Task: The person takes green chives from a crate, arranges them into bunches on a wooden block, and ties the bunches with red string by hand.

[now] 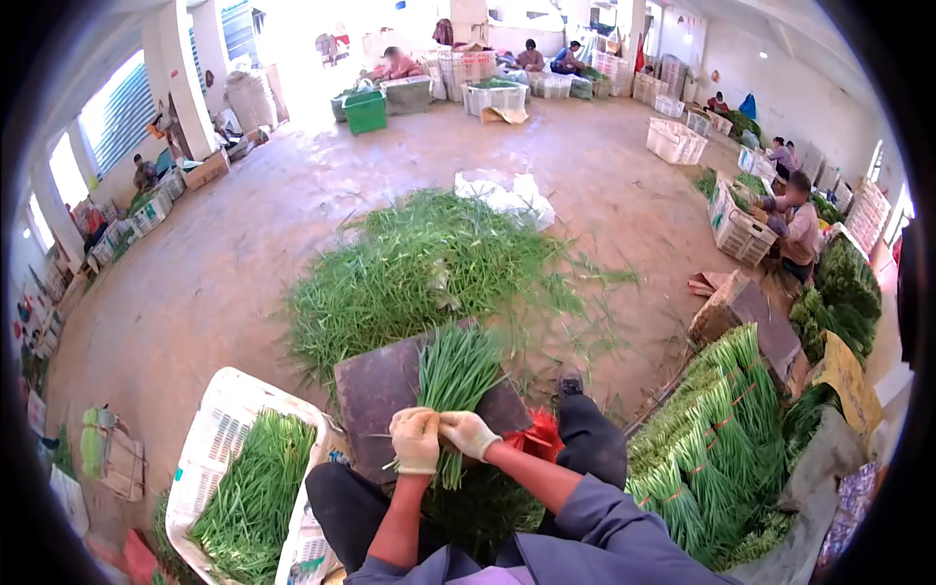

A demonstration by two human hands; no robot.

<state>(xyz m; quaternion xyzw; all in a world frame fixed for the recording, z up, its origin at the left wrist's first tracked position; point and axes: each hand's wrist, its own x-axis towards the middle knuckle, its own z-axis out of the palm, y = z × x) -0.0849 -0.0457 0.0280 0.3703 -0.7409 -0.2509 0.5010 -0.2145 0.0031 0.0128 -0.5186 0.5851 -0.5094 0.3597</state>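
A bundle of long green chives (458,366) lies over the dark board (375,395) in front of me, its lower ends sticking out below my hands. My left hand (416,441), in a whitish work glove, is closed at the bundle's left edge. From the right, my right hand (468,435), gloved the same way, closes over the stalks, and its fingertips meet those of the left. Whatever thin thing may be between the fingertips is too small to make out. Just beyond the board spreads a loose heap of green stalks (409,263).
A white plastic crate (327,439) with loose chives stands at my left. Banded bundles (717,439) are stacked at my right. Red plastic (539,436) lies by my right leg. A co-worker (798,229) sits at right; other people and crates line the walls.
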